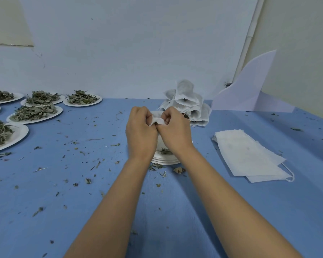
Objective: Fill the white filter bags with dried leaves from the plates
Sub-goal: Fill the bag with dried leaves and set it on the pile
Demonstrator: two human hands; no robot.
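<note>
Over the stacked white paper plates [165,161] at the table's middle, both the left hand [141,132] and right hand [172,130] pinch a small white filter bag [158,119] in clenched fingers, seemingly working its mouth, which next needs a careful tug.

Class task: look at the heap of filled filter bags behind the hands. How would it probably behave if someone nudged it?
The heap of filled filter bags is piled loosely and steeply, so a nudge would probably topple some. The bags look thin and soft, holding only dried leaves, so likely light and floppy. They would probably slump rather than roll on the blue table.
</note>
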